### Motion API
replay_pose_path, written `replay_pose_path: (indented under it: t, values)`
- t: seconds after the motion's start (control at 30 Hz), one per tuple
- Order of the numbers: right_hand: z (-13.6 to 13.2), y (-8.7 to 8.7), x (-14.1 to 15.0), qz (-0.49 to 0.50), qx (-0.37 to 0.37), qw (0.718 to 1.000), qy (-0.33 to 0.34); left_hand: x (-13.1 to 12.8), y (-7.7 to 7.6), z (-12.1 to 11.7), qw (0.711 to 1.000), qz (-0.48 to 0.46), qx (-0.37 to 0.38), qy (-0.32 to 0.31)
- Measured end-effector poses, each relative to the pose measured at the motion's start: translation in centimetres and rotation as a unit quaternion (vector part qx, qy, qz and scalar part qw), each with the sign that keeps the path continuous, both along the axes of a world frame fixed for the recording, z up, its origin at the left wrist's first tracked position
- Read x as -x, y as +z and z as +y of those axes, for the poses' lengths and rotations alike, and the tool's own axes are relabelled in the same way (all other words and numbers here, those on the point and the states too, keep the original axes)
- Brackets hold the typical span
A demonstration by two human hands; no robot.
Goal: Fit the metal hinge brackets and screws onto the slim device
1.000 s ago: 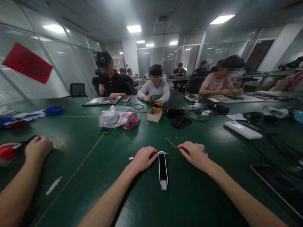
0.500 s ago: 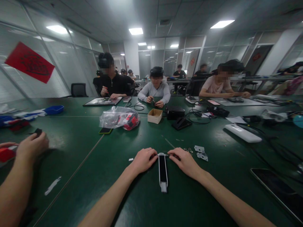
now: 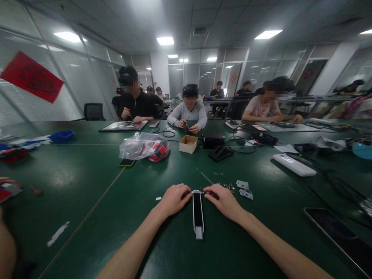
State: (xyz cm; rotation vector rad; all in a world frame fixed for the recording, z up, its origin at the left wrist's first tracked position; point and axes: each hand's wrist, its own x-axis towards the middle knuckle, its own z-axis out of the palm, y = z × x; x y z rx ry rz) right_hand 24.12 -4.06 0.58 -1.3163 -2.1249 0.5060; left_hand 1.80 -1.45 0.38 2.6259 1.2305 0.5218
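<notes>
A long narrow white-framed piece [image 3: 198,211] with a dark middle and a grey tab at its near end lies lengthwise on the green table in front of me. Across its far end runs a thin metal rod [image 3: 201,192]. My left hand [image 3: 176,198] pinches the rod's left end, thumb and fingers together. At the right end the fingertips of my right hand [image 3: 223,199] are closed on it too. Just beyond my right hand lie several small rings [image 3: 230,186] and flat metal plates [image 3: 245,189]. A small white scrap [image 3: 158,198] is left of my left hand.
Farther off stand a clear plastic bag [image 3: 139,146] with red parts, an open small box [image 3: 188,144] and a black box [image 3: 213,140]. To the right are a white device [image 3: 294,165], cables and a phone [image 3: 334,232]. A neighbour's arm [image 3: 6,244] is at left; co-workers sit opposite.
My hands keep their hold on the rod, with hardly any movement. The whole view has shifted slightly. At left, the neighbour's hand has drawn back toward the edge.
</notes>
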Motion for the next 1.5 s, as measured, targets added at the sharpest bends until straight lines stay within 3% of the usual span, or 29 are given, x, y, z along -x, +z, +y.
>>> replay_pose_path:
  t: [0.4,0.7,1.5]
  values:
    - [0.15,-0.12,0.07,0.015,-0.024,0.999,0.017,-0.02,0.08,-0.08,1.000,0.004,0.002,0.005]
    - [-0.18,0.68,0.62,0.008,0.008,1.000,-0.004,0.01,0.25,-0.19,1.000,0.001,0.002,0.001]
    - [-0.08,0.34,0.65,0.008,-0.005,1.000,0.005,-0.01,0.17,-0.18,1.000,0.005,-0.001,0.001]
